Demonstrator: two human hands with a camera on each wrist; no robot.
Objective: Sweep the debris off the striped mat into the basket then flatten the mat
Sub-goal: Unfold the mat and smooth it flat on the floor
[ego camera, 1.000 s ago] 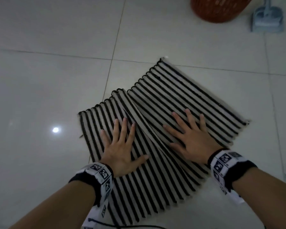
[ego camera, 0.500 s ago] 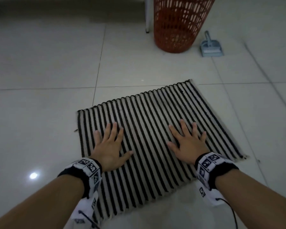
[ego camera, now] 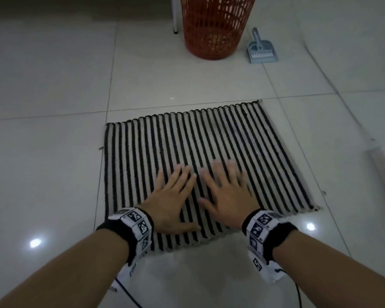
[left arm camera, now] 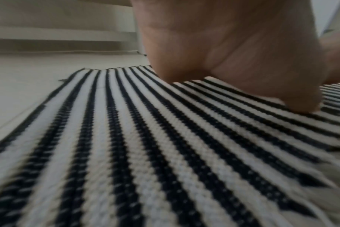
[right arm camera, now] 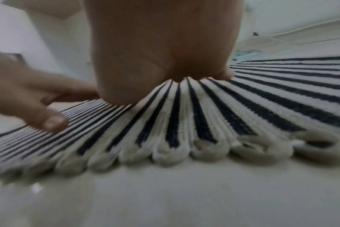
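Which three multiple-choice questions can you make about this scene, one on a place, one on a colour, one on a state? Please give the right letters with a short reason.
1. Where is the dustpan?
A. on the striped mat
B. on the floor, right of the basket
C. inside the basket

2. What colour is the basket?
A. orange-red
B. blue
C. white

3. How does the striped mat lie now?
A. folded in half
B. rolled up
C. spread flat under both hands

Answers:
1 B: it sits on the tiles beside the basket.
2 A: its lattice wall is orange-red.
3 C: the left hand and the right hand rest on it, fingers straight, no fold visible.
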